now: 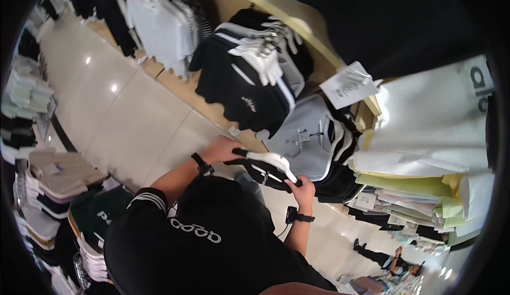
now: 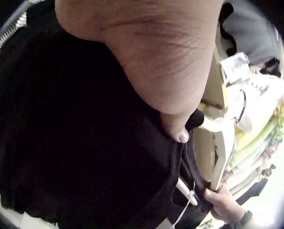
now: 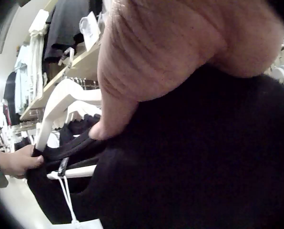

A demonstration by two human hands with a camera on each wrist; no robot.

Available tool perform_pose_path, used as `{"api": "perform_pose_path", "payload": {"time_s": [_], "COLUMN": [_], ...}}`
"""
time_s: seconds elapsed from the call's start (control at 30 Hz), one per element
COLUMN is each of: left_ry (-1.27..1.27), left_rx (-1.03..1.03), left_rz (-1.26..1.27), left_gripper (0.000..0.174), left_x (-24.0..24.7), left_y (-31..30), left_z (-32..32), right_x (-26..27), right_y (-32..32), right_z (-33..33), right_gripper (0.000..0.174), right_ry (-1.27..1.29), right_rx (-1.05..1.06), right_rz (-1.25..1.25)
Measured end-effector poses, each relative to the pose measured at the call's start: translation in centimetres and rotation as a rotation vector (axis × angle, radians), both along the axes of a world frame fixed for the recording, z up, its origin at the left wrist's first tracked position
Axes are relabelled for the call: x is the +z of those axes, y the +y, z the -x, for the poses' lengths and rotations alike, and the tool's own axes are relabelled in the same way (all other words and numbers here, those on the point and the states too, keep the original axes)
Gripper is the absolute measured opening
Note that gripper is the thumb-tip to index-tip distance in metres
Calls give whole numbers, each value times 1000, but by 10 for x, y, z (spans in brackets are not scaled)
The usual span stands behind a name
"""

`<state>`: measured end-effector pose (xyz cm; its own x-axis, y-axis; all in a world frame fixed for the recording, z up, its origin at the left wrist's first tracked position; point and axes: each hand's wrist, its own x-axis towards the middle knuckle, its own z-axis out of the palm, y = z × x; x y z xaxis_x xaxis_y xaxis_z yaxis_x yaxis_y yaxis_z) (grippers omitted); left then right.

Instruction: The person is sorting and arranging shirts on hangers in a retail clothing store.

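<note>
A black garment [image 2: 85,124] [image 3: 218,152] hangs on a white hanger [image 1: 273,160] [image 2: 223,143] [image 3: 61,101]. My left hand [image 1: 219,149] [image 2: 156,52] grips it near one end of the hanger, thumb over the black cloth beside the neckline. Toward the hanger's other end, my right hand [image 1: 303,191] [image 3: 166,52] holds the garment, its thumb also on the cloth. Most of the fingers are hidden behind the fabric. From the neckline a white tag [image 3: 87,224] dangles on a string in the right wrist view.
Ahead stands a wooden rack with black tops [image 1: 234,85] and a grey top [image 1: 303,135] on hangers. White and pale green clothes [image 1: 409,183] hang at the right. Folded clothes [image 1: 66,173] lie at the left beside the tiled floor [image 1: 127,109]. A person [image 1: 390,263] is in the distance.
</note>
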<state>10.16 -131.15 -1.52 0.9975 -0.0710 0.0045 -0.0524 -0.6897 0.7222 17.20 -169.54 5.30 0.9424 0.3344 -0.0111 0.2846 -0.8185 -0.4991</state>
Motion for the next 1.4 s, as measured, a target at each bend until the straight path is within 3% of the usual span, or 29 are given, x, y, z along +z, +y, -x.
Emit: {"api": "perform_pose_path", "payload": {"time_s": [0.03,0.1,0.17,0.33,0.43,0.47,0.6,0.7,0.87,0.97,1.0,1.03,1.13,1.2,1.27,1.3,1.37,1.4], "left_ry": [-8,-39,-74,56,65,49,-227,-34,-23,-73,-142,-133,-278,-321,-302,-261,-264,-257], "left_rx": [88,189,300,524,722,785,939,969,1149,1221,1234,1244,1178,1109,1033,1003,909,850], "left_rz": [129,-124,-146,-63,59,38,-100,-228,-171,-194,-206,-205,-305,-295,-226,-195,-164,-142], "left_gripper": [52,55,61,54,53,49,45,45,48,47,47,45,42,40,39,39,40,41], "left_x": [1,-10,-21,-9,2,16,22,33,47,75,84,92,120,131,132,128,111,98], "left_y": [17,53,79,142,179,189,244,286,368,429,451,475,541,588,633,657,702,724], "left_z": [15,41,71,136,166,173,193,203,185,160,150,139,93,64,43,32,12,2], "right_x": [2,-1,-12,-17,-21,-13,-14,-23,-39,-17,2,4,11,-1,-36,-18,36,28], "right_y": [17,55,91,198,260,285,383,459,580,638,653,668,703,719,735,752,776,789], "right_z": [-1,-6,-16,-23,-34,-36,-68,-95,-130,-147,-148,-155,-172,-184,-189,-183,-173,-177], "right_gripper": [46,46,43,44,42,41,39,40,43,48,47,46,46,36,33,32,45,55], "right_ry": [168,189,180,189,81,-22,109,244,136,63,164,93,-187,-209,143,300,195,100], "right_rx": [17,113,204,310,493,558,653,733,841,832,766,762,751,738,592,493,381,357], "right_rz": [-79,-150,-70,-45,-97,-85,-139,-209,-275,-174,-146,-209,-381,-445,-582,-658,-256,-120]}}
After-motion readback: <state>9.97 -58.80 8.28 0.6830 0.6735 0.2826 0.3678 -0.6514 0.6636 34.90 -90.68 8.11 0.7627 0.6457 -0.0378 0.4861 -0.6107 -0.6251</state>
